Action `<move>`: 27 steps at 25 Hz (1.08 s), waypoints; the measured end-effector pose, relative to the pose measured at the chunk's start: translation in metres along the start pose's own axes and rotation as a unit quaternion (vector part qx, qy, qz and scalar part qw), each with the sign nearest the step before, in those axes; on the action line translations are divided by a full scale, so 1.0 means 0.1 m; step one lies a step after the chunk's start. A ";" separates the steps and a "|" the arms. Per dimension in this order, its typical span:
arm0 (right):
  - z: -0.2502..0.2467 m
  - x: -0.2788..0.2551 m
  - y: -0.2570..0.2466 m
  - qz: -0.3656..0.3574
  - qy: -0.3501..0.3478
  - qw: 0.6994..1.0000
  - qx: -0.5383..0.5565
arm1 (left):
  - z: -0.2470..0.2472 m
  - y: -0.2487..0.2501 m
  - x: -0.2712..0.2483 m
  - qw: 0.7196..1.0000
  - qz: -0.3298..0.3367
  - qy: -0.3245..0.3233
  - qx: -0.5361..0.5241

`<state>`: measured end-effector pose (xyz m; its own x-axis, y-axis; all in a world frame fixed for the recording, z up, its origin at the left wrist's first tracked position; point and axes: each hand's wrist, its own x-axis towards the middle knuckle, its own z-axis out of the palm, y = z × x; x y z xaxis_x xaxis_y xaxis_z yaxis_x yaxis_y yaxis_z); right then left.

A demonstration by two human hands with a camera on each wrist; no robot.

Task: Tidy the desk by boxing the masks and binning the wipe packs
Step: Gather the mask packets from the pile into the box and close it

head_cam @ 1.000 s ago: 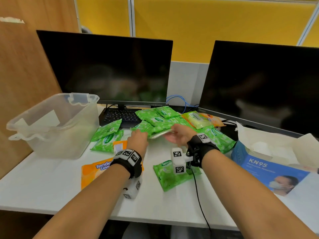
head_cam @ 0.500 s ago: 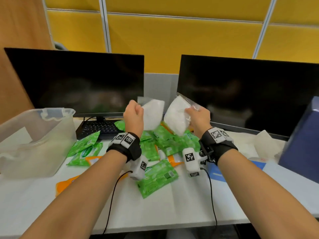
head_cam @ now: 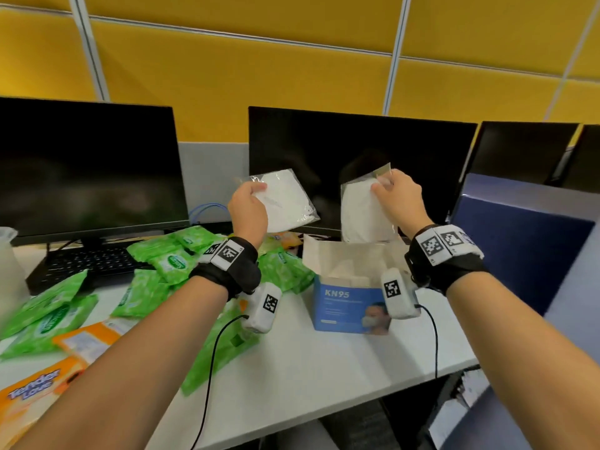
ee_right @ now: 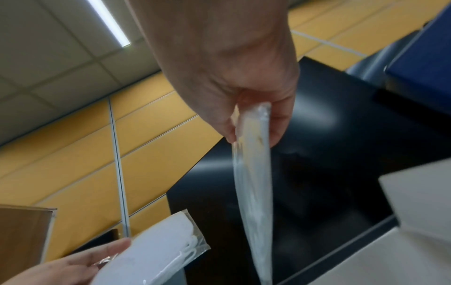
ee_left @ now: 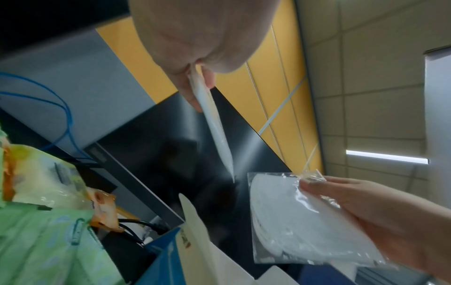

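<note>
From the head camera, both hands are raised in front of the two dark monitors, each holding one bagged white mask. The right hand (head_cam: 397,201) pinches its mask (head_cam: 363,216) by the upper corner of the clear sleeve, so the mask hangs long axis down, directly above the open KN95 box (head_cam: 347,306) on the desk (head_cam: 318,368). The lower edge of that mask sits just over the raised flaps, and the way into the box looks to be straight down. The left hand (head_cam: 248,211) grips the second mask (head_cam: 282,199) by one side, tilted and off to the left of the box, above the heap of green wipe packs (head_cam: 168,261). The right hand is the nearer one to the box, so its mask probably goes in first. The edge of the clear bin (head_cam: 9,271) shows at the far left, well apart from both hands.

The left wrist camera shows the left hand's fingertips (ee_left: 195,100) closed tight on the mask's edge, the sleeve seen edge-on and pointing down toward the box's white flap (ee_left: 195,221). The other hand holds its mask broadside at lower right.

The right wrist camera shows thumb and fingers (ee_right: 278,125) narrowed on the top of the sleeve, which hangs thin and straight below them. The box itself is not visible here.
</note>
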<state>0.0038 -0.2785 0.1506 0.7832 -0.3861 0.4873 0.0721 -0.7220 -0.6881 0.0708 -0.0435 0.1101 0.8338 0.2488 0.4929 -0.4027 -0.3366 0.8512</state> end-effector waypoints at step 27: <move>-0.17 -0.03 0.21 0.043 -0.177 0.982 -0.053 | 0.70 0.00 -0.56 0.989 -0.026 -0.146 0.006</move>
<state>-0.0076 -0.3026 0.1443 0.9504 -0.2380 0.2005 -0.0530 -0.7588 -0.6492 0.0503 -0.1210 0.0704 0.9275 -0.0070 0.3737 -0.3535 -0.3416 0.8708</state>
